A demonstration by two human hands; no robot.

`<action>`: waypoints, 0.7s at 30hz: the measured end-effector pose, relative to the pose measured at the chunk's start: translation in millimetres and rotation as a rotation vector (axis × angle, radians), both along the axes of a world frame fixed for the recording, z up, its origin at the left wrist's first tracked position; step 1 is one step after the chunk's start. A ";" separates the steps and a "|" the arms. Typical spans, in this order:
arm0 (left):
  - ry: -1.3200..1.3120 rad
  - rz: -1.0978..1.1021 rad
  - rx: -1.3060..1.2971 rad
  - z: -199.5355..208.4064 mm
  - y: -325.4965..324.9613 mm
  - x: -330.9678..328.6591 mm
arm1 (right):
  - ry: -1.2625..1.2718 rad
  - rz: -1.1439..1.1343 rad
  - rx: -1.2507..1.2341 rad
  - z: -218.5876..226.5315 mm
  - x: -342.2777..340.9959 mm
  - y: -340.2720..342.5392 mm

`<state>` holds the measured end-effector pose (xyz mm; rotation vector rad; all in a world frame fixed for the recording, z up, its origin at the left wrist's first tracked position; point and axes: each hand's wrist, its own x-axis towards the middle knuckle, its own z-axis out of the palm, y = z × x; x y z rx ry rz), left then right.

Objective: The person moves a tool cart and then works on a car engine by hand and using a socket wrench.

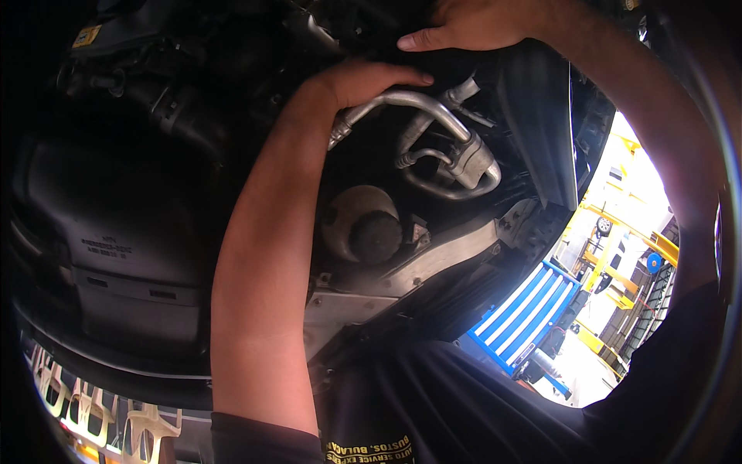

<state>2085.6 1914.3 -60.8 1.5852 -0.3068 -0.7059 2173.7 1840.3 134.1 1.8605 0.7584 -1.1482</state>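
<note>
My left forearm crosses a dark engine bay, and my left hand lies just above a bent silver metal pipe. Its thumb points right; the other fingers are lost in shadow, so any grip there is hidden. At the top edge, my right hand reaches in from the right with its thumb stretched out to the left. The top edge cuts off its remaining fingers, and nothing shows in it. The pipe curves down to a metal block and a lower loop. Below sits a round pale reservoir with a black cap.
A black plastic cover fills the left side. A pale metal rail runs along the near right of the bay. Beyond the fender, a blue tool cabinet with light drawers stands near yellow lift frames. Pale plastic racks show lower left.
</note>
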 end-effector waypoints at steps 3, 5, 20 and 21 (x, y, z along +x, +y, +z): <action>-0.134 -0.046 0.026 -11.1 -4.2 3.1 | -0.030 -0.043 -0.020 -2.6 3.5 2.2; -0.168 -0.072 -0.058 -18.7 4.0 4.4 | -0.032 -0.039 0.062 3.3 -2.5 2.0; -0.009 0.106 -0.133 -14.6 -10.1 5.4 | 0.104 0.032 0.027 -25.6 24.0 -6.0; 0.027 0.106 -0.147 -13.4 -10.0 3.7 | 0.071 0.012 -0.003 -28.3 22.2 -6.4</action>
